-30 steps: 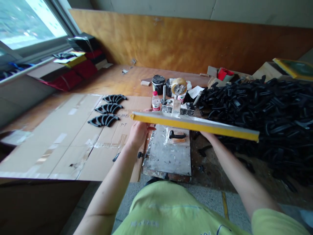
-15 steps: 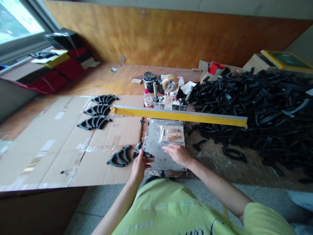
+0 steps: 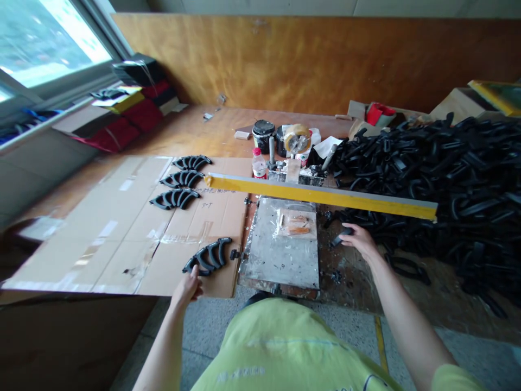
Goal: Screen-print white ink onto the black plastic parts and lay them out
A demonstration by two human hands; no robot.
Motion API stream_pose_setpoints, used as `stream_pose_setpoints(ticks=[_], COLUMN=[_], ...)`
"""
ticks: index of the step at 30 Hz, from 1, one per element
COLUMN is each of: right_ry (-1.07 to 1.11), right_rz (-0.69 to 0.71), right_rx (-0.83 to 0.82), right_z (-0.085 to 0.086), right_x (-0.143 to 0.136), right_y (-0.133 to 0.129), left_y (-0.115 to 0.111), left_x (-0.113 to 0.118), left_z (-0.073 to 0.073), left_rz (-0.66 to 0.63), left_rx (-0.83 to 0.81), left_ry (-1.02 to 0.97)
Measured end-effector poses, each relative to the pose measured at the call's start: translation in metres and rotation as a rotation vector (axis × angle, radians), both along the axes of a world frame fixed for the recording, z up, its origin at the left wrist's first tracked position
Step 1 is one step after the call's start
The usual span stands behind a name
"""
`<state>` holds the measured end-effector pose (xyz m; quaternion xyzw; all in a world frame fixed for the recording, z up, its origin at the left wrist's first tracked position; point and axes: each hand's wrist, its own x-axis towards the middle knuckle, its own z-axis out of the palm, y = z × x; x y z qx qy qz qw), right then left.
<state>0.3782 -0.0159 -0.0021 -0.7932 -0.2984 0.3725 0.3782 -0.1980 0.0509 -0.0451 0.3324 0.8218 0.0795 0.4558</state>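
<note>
My left hand (image 3: 190, 285) is at the near row of black curved handles (image 3: 209, 256) on the cardboard, its fingers closed on the row's left end. On the right, my right hand (image 3: 358, 239) pinches a black handle (image 3: 341, 237) lying on the dark bench beside the metal plate. Between my hands lies the grey metal plate (image 3: 280, 255), with a small taped block (image 3: 298, 222) on it. A long yellow bar (image 3: 325, 196) spans above the plate's far end.
Three more rows of black handles (image 3: 175, 199) lie farther back on the cardboard (image 3: 122, 233). A large heap of black handles (image 3: 407, 163) fills the right side. Behind the bar stand a red-capped bottle (image 3: 259, 164), a black tub (image 3: 264, 136) and a tape roll (image 3: 297, 139).
My left hand has moved left, and the handle it held now lies in the near row. My right hand has moved right from above the plate to a handle. The view has shifted.
</note>
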Motion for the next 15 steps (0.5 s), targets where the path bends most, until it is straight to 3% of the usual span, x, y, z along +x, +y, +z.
stream_pose_setpoints(ticks=[3, 6, 10, 13, 15], right_ry=[-0.123, -0.362, -0.514, -0.543, -0.600], right_rz=[0.292, 0.483, 0.570, 0.612, 0.671], right_rx=[0.237, 0.400, 0.544, 0.564, 0.549], right_z=[0.031, 0.045, 0.038, 0.022, 0.013], right_x=[-0.027, -0.059, -0.089, -0.098, -0.103], right_y=[0.020, 0.042, 0.062, 0.071, 0.075], left_y=[0.020, 0.048, 0.084, 0.097, 0.099], left_x=[0.012, 0.061, 0.154, 0.207, 0.228], left_z=[0.022, 0.063, 0.136, 0.182, 0.200], left_rz=[-0.116, -0.209, -0.298, -0.183, -0.096], left_rx=[0.084, 0.392, 0.758, 0.965, 1.055], left_ry=[0.025, -0.136, -0.435, -0.653, -0.746])
